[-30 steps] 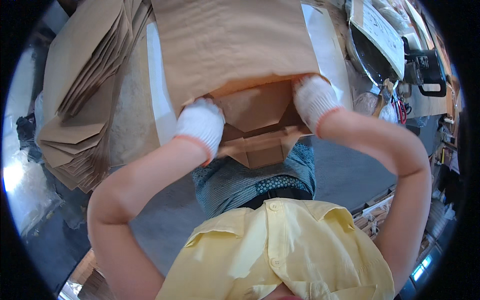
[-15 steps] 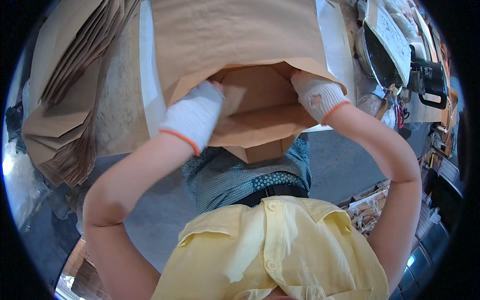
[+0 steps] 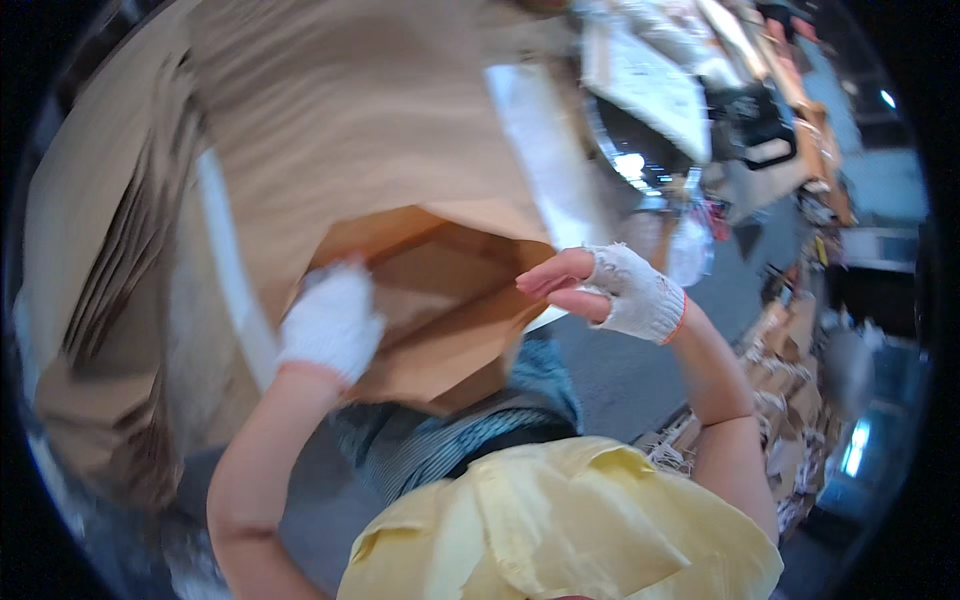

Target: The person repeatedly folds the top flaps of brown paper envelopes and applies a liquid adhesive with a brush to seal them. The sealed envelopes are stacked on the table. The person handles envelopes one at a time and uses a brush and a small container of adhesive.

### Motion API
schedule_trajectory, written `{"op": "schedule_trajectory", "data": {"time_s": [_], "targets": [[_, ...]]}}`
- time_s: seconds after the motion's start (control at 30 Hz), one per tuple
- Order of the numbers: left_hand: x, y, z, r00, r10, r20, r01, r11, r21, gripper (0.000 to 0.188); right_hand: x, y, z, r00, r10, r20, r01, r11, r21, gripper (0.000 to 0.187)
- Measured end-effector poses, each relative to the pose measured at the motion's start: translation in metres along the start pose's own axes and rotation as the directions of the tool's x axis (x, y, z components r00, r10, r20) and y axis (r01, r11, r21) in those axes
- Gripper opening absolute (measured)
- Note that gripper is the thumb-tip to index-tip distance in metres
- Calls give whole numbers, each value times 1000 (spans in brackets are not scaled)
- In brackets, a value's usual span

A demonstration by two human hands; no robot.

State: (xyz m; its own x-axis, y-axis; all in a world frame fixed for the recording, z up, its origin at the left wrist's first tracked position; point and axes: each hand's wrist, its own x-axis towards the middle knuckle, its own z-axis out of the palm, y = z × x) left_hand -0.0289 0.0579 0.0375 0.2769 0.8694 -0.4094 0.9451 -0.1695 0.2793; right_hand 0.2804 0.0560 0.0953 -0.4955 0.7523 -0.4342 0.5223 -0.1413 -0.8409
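Note:
A large brown paper bag (image 3: pixel 350 130) lies on the table with its mouth spread toward me, showing the folded inside. My left hand (image 3: pixel 332 325), in a white knit glove with an orange cuff, is at the left edge of the mouth. Its fingers are blurred, so whether they grip the paper cannot be told. Just off the right corner of the mouth is my right hand (image 3: pixel 610 290), in a matching fingerless glove. Its bare fingers stretch out toward the bag, open and holding nothing.
A fanned stack of brown paper bags (image 3: pixel 110 400) lies at the left. White sheeting (image 3: pixel 545 140) shows beside the bag on the table. At the back right are a round metal pan (image 3: pixel 625 150) with a pale board over it and a black-handled container (image 3: pixel 755 125). Tied bundles (image 3: pixel 790 400) are at the right.
My right hand has come out of the bag's mouth to its right side, fingers extended. The left hand has shifted to the mouth's left edge. The whole view has swung, moving the bag left in it.

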Motion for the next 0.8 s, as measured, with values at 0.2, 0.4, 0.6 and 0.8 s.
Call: {"op": "schedule_trajectory", "data": {"time_s": [0.2, 0.4, 0.6, 0.8], "targets": [[-13, -1, 2, 982, 137, 132, -158, 974, 163, 45, -76, 96, -73, 852, -274, -445, -462, 4, -887, 32], [-15, 22, 6, 987, 146, 72, -156, 975, 160, 36, -56, 80, -114, 541, -619, -569, -134, 605, -785, 15], [-29, 22, 8, 989, 147, -19, -146, 988, 44, 35, -29, 118, -139, 433, -35, -901, 11, 999, -34, 21], [-41, 21, 13, 982, 160, -99, -161, 987, 6, 26, -13, 106, -136, 355, 375, -856, -14, 918, 396, 36]]}}
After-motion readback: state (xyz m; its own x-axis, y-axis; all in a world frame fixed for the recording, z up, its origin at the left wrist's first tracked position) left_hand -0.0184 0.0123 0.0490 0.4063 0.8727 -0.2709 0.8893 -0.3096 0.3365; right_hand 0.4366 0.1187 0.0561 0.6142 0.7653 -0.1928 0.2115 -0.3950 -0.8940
